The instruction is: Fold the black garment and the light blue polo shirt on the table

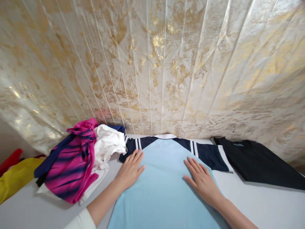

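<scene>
A light blue T-shirt (164, 187) with navy sleeves, white stripes and a white collar lies spread out in front of me, collar toward the wall. Its lower end runs out of view. My left hand (130, 168) rests flat on the shirt's left side, just below the left sleeve, fingers stretched out. On the opposite side my right hand (202, 181) lies flat near the right edge, below the right sleeve, with fingers spread. Neither hand grips the fabric.
A heap with a pink and navy garment (73, 165) and a white garment (108, 143) sits at left. Yellow cloth (21, 173) and red cloth (10, 161) lie beyond. A black T-shirt (259, 165) lies at right on the white table (269, 203). A gold-patterned covering (154, 63) hangs behind.
</scene>
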The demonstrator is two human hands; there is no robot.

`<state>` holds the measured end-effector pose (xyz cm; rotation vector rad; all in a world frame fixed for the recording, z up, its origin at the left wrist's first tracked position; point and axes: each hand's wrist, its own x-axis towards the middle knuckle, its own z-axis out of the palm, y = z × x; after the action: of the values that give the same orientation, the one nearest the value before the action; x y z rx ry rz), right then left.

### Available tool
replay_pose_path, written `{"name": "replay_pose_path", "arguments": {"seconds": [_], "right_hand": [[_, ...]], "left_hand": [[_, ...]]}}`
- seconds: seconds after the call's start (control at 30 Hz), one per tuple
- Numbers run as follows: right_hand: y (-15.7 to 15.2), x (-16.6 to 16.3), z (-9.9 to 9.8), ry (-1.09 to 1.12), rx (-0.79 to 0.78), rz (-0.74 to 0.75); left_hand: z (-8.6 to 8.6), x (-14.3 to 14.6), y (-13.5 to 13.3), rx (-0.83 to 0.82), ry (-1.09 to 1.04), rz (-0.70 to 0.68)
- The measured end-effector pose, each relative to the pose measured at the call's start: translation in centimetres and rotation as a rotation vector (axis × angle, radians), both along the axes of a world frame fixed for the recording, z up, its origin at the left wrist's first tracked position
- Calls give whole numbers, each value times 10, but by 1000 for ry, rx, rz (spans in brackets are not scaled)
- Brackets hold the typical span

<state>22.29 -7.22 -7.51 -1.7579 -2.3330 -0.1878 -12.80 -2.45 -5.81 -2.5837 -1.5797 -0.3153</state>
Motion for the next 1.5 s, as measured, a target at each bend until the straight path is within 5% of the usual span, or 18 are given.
{"name": "replay_pose_path", "arguments": {"seconds": [0.17, 0.3, 0.63, 1.0, 1.2, 1.33, 1.5], "right_hand": [[8, 35, 6, -24, -53, -38], [6, 31, 14, -54, -80, -85], [-94, -13, 7, 3, -37, 122], [-102, 13, 9, 21, -25, 14], [-154, -26, 28, 71, -106, 291], [-149, -44, 33, 74, -180, 348], [-87, -29, 26, 21, -137, 181]], "left_hand": [[10, 0, 10, -15, 18, 9], [16, 2, 5, -13, 21, -4], [7, 7, -117, 77, -23, -104], [14, -4, -129, 29, -37, -98], [17, -9, -171, -4, -24, -179], [13, -5, -158, -20, -22, -127], [12, -5, -108, -38, -9, -99]]}}
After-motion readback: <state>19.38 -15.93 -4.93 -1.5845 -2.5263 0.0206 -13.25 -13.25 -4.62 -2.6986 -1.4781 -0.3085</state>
